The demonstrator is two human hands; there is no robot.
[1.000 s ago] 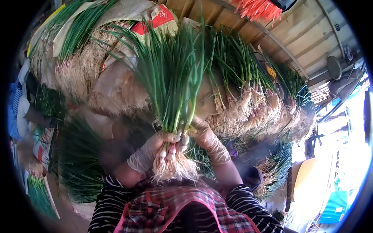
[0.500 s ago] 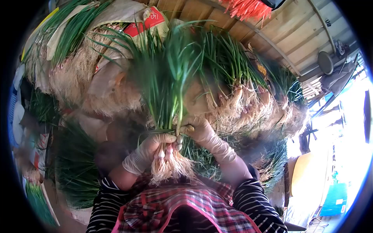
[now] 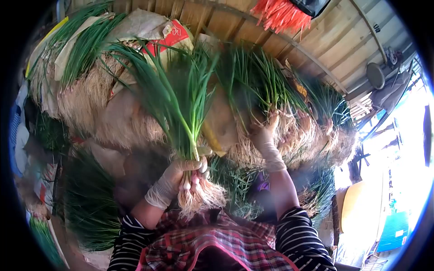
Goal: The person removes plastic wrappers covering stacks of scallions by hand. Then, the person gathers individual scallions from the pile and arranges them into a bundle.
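Observation:
A bunch of green onions (image 3: 189, 122) stands upright in front of me, leaves up, with pale pinkish bulbs and stringy roots hanging below. My left hand (image 3: 181, 174), in a whitish glove, is wrapped round its stems just above the bulbs. Further up and to the right, my gloved right hand (image 3: 264, 137) is at the roots and lower stems of a pile of green onions (image 3: 282, 117). Its fingertips are partly hidden among them, so what they grip, if anything, cannot be made out.
More onions with long roots (image 3: 86, 101) lie at the upper left by a red and cream sack (image 3: 176, 38). Dark green leaves (image 3: 88, 198) spread at the lower left. Red strands (image 3: 282, 16) hang at the top, and a blue crate (image 3: 393, 231) stands at the right.
My right hand has left the held bunch and moved up and right to the pile. The bunch stays in my left hand, its leaves now spread more to the left.

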